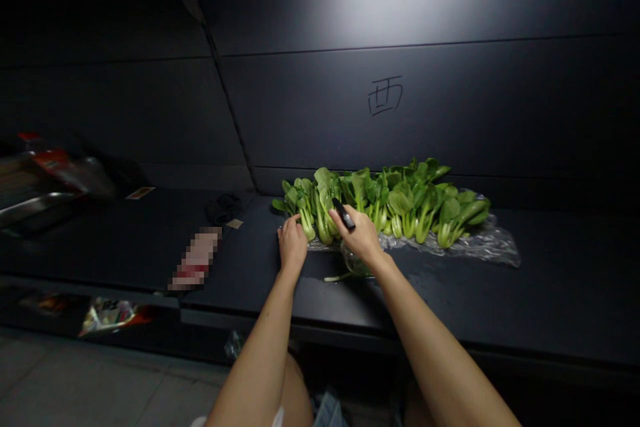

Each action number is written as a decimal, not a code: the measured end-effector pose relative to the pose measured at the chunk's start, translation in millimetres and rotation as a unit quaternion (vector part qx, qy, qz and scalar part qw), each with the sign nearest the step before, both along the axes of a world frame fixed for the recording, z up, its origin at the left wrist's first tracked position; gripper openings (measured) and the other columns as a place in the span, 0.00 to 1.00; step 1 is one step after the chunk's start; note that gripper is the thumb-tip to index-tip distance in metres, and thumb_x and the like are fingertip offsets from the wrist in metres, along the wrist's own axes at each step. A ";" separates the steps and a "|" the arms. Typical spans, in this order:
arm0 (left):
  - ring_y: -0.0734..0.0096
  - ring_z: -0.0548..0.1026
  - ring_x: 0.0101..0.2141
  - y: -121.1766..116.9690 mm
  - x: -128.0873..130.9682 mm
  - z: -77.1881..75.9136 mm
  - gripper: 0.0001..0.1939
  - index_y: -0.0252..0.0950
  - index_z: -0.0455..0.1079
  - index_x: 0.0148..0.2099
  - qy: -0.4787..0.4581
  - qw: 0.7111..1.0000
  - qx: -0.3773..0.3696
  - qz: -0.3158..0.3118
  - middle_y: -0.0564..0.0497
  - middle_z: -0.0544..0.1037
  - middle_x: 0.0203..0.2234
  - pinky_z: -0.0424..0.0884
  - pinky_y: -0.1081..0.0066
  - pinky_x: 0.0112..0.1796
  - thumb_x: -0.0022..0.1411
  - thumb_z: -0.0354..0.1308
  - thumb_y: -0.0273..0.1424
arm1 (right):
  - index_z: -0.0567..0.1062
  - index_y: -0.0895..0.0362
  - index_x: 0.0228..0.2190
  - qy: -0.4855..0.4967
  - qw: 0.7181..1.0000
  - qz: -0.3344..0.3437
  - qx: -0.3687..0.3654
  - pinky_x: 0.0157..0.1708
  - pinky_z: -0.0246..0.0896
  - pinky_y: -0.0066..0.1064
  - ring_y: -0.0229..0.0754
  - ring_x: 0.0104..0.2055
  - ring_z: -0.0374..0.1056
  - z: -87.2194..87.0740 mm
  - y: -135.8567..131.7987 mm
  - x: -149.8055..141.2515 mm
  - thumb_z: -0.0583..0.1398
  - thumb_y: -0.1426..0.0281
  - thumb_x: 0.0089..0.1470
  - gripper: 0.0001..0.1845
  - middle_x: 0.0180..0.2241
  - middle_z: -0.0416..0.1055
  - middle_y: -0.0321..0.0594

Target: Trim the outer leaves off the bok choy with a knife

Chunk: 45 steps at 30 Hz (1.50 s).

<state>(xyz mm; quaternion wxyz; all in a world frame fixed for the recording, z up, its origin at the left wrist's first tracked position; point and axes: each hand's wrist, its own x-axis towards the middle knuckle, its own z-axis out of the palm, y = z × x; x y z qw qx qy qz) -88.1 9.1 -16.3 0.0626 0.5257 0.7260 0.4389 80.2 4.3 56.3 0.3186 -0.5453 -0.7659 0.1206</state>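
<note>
where greens [400,203] lie, right hand [363,235] grips (object [344,214])

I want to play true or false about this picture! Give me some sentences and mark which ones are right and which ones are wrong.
1. The right hand holds a small black object. True.
2. The leafy green vegetables with pale stalks hang from the dark wall. False: the vegetables lie in a row on the flat dark shelf.
3. A black drawn mark is on the wall above the vegetables. True.
4. The left hand is at the right end of the row. False: it is at the left end.
5. Clear crinkled plastic sticks out past the row's right end. True.
</note>
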 end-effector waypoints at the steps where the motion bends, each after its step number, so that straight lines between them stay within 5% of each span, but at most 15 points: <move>1: 0.59 0.70 0.57 -0.1 0.1 0.1 0.21 0.35 0.71 0.53 0.000 1.000 0.000 -0.001 0.42 0.76 0.53 0.60 0.54 0.61 0.64 0.42 0.25 | 0.74 0.54 0.35 0.002 1.000 -0.002 0.003 0.31 0.53 0.28 0.45 0.36 0.72 -0.5 0.3 0.5 0.50 0.54 0.64 0.20 0.32 0.77 0.42; 22: 0.57 0.69 0.58 -0.2 4.9 1.2 0.20 0.35 0.70 0.54 0.012 1.000 0.002 -0.014 0.41 0.75 0.54 0.57 0.51 0.62 0.64 0.44 0.27 | 0.73 0.55 0.32 0.067 0.996 -0.057 0.026 0.30 0.52 0.29 0.45 0.32 0.71 -6.4 6.7 20.5 0.49 0.51 0.63 0.24 0.28 0.75 0.42; 36: 0.49 0.64 0.61 -11.2 17.3 9.8 0.21 0.40 0.67 0.59 0.035 0.997 -0.060 0.024 0.40 0.70 0.59 0.39 0.27 0.58 0.66 0.47 0.31 | 0.73 0.55 0.31 0.079 0.994 -0.065 0.041 0.30 0.52 0.28 0.43 0.30 0.69 -7.8 6.8 27.8 0.48 0.51 0.63 0.24 0.26 0.73 0.41; 45: 0.51 0.63 0.62 -4.6 19.4 -2.4 0.27 0.37 0.60 0.64 0.033 0.998 -0.055 -0.022 0.37 0.64 0.62 0.54 0.44 0.62 0.63 0.51 0.34 | 0.74 0.55 0.31 0.080 0.994 -0.064 0.038 0.30 0.53 0.28 0.42 0.30 0.69 -8.6 7.7 29.7 0.49 0.52 0.63 0.24 0.27 0.74 0.41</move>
